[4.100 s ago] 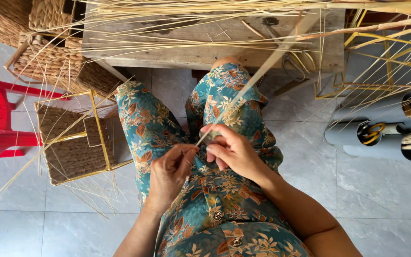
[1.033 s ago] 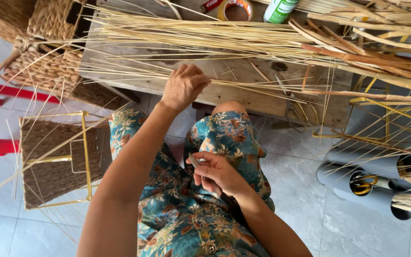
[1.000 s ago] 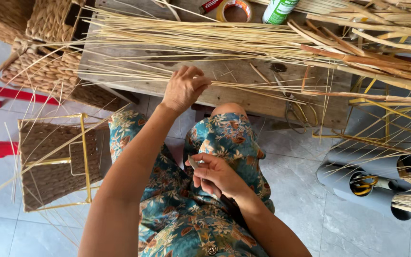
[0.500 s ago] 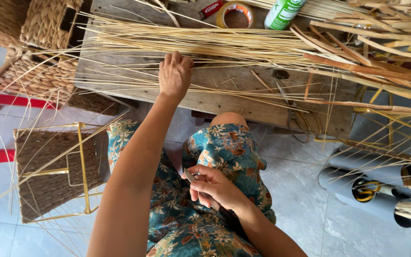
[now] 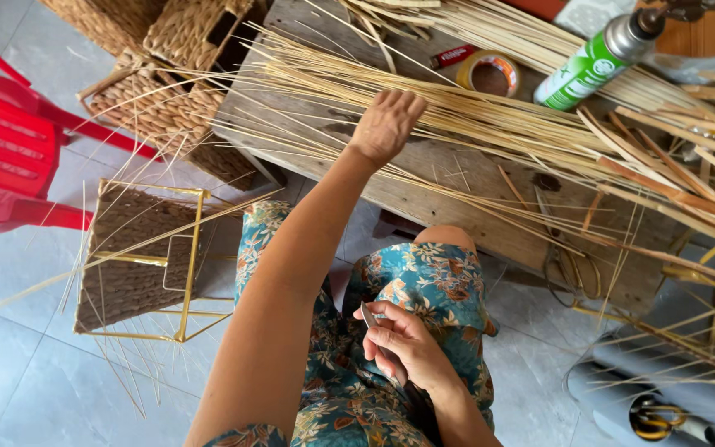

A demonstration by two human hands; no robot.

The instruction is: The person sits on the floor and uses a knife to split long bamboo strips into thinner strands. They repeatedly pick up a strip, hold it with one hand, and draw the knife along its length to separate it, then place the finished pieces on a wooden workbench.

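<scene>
My left hand (image 5: pixel 386 124) rests curled on the reeds (image 5: pixel 490 124), which run from 10 to 4 o'clock. My right hand (image 5: pixel 403 348) pinches what looks like a small blade (image 5: pixel 369 316) pointing toward 11.

straw strips (image 5: pixel 490 124): pale, thin, long | strewn across bench | blade (image 5: pixel 371 319): lap

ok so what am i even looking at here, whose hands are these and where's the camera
The camera sits on a person's head and looks down at their own lap and hands. They are seated in flowered trousers by a wooden bench. The left hand reaches out onto a bundle of thin pale straw strips lying across it. The right hand rests over the lap, holding a small metal blade. Also on the bench: a tape roll and a green spray can. On the floor sit woven baskets and a red plastic chair.
</scene>
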